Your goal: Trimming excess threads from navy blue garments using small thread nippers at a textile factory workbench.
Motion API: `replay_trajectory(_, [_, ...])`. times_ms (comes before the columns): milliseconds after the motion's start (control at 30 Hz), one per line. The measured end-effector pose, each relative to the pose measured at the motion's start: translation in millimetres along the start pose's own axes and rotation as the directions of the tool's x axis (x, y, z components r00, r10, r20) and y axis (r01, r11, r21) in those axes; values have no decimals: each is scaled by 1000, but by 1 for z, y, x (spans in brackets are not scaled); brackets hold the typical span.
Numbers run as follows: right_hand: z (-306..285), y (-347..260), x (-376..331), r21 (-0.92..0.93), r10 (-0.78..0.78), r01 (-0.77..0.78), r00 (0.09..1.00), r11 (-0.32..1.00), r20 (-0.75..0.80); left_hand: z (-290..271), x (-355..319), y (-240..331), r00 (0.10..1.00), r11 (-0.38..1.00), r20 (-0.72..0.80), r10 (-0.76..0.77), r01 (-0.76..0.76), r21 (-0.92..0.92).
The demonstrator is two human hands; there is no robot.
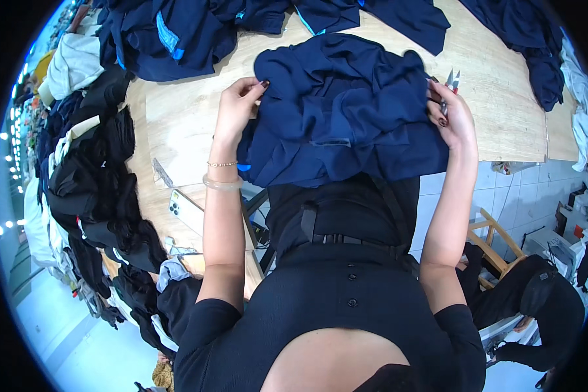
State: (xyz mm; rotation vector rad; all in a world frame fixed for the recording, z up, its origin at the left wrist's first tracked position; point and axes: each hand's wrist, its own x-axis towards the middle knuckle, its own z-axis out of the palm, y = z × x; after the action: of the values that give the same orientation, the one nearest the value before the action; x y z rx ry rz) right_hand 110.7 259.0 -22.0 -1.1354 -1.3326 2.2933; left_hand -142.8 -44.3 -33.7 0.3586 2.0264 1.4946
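A navy garment (346,121) is spread and bunched in front of my waist, its lower part hanging over the table's near edge. My left hand (239,108) pinches its left edge between thumb and fingers. On the opposite edge, my right hand (456,119) has its fingers curled at the cloth. That hand also holds small metal snips (452,81), with a bit of red on them, pointing away from me. A narrow grey strip (332,143) shows on the middle of the garment.
More navy garments (170,39) lie along the table's (503,85) far side. Dark clothes (98,170) are piled at the left. A phone (185,210) lies near my left forearm. Behind at right are a wooden stool (493,248) and a person in black (542,300).
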Motion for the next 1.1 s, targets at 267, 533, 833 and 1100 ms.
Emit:
replay_trajectory(267, [34, 12, 18, 375, 205, -216, 976, 902, 68, 16, 5, 8, 817, 436, 575, -37, 531, -727])
replay_trajectory(533, [51, 4, 19, 587, -257, -236, 730, 775, 633, 53, -17, -6, 632, 395, 757, 165, 660, -638])
replay_trajectory(833, [-43, -10, 10, 548, -362, 186, 903, 816, 232, -38, 5, -11, 894, 463, 373, 248, 229, -856])
replay_trajectory(1100, [-31, -29, -3, 693, -448, 161, 857, 703, 255, -40, 1, 22, 933, 524, 142, 329, -56, -850])
